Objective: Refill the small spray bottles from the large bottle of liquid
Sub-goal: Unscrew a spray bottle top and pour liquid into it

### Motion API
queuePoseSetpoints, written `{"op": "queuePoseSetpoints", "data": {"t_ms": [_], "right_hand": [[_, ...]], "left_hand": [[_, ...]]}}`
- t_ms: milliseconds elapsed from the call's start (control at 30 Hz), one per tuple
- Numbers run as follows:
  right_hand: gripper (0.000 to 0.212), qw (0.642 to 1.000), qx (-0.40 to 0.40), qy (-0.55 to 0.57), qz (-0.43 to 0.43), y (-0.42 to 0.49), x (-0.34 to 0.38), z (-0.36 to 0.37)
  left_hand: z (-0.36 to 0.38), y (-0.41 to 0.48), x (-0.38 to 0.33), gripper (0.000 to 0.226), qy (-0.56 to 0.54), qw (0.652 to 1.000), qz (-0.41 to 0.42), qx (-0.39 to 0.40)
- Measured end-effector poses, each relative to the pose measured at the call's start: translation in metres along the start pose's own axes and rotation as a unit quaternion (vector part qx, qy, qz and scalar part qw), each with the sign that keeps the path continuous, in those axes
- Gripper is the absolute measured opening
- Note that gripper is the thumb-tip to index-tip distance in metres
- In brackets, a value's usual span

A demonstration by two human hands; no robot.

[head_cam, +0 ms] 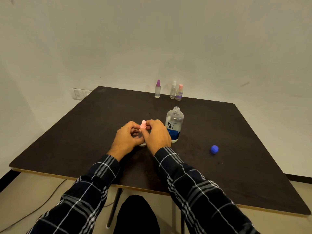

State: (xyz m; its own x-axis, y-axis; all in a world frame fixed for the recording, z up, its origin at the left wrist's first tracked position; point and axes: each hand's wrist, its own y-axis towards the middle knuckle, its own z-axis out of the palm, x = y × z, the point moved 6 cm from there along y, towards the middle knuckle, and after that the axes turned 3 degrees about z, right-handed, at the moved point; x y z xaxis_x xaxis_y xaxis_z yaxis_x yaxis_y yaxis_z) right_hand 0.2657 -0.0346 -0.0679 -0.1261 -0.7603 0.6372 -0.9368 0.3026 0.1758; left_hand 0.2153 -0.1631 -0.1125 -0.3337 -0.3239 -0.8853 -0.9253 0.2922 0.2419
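Sitting at a dark table (84, 132), a person in checked sleeves works with both hands at its middle on a small spray bottle (143, 125), which stands upright on the tabletop with only its pink top and a sliver of its base showing. The left hand (125, 136) curls around the body, grasping it, and the right hand (157, 135) pinches the pink top between thumb and fingertips. Whether the top is being twisted on or off cannot be told. Either way, the step likely goes best with the left hand keeping the bottle planted and vertical while the right turns only the top, so nothing spills. Just beside the right hand stands the large bottle (174, 124), clear with a blue-and-white label, its neck open and little liquid visible inside. It is close enough that a swinging right elbow or wrist could knock it over. Its blue cap (214, 149) lies well apart to the right. Along the far edge wait three more small bottles: a purple-topped one (157, 89), then a clear white-topped one (173, 90) touching or nearly touching a pink-capped one (179, 92).
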Motion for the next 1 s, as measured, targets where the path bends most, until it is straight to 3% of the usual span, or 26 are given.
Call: {"op": "queuePoseSetpoints", "data": {"t_ms": [100, 233, 333, 433, 700, 867, 1000], "right_hand": [[0.027, 0.995, -0.073, 0.07, 0.002, -0.013, -0.019, -0.004], [0.052, 0.929, -0.286, 0.165, 0.167, -0.04, -0.07, -0.029], [0.085, 0.929, -0.243, 0.147, 0.238, -0.031, -0.098, -0.03], [0.102, 0.958, -0.152, 0.122, 0.209, -0.012, -0.109, -0.025], [0.072, 0.978, -0.063, 0.086, 0.18, 0.009, -0.115, -0.023], [0.071, 0.97, -0.106, 0.057, 0.213, 0.016, -0.13, -0.038], [0.073, 0.975, -0.121, 0.044, 0.183, 0.013, -0.138, -0.039]], "left_hand": [[0.0, -0.001, 0.0, 0.034, -0.006, 1.0, 0.005, 0.004], [0.002, -0.001, 0.002, 0.038, -0.016, 1.0, -0.002, -0.002], [0.003, -0.001, 0.001, 0.037, -0.011, 1.0, -0.005, -0.003], [0.005, 0.0, -0.001, 0.036, -0.014, 1.0, -0.008, 0.002], [0.02, 0.015, -0.006, 0.036, -0.002, 1.0, -0.009, 0.026], [0.034, 0.039, -0.006, 0.037, -0.019, 0.999, -0.007, 0.036], [0.046, 0.072, -0.005, 0.04, -0.004, 0.999, 0.0, 0.039]]}}
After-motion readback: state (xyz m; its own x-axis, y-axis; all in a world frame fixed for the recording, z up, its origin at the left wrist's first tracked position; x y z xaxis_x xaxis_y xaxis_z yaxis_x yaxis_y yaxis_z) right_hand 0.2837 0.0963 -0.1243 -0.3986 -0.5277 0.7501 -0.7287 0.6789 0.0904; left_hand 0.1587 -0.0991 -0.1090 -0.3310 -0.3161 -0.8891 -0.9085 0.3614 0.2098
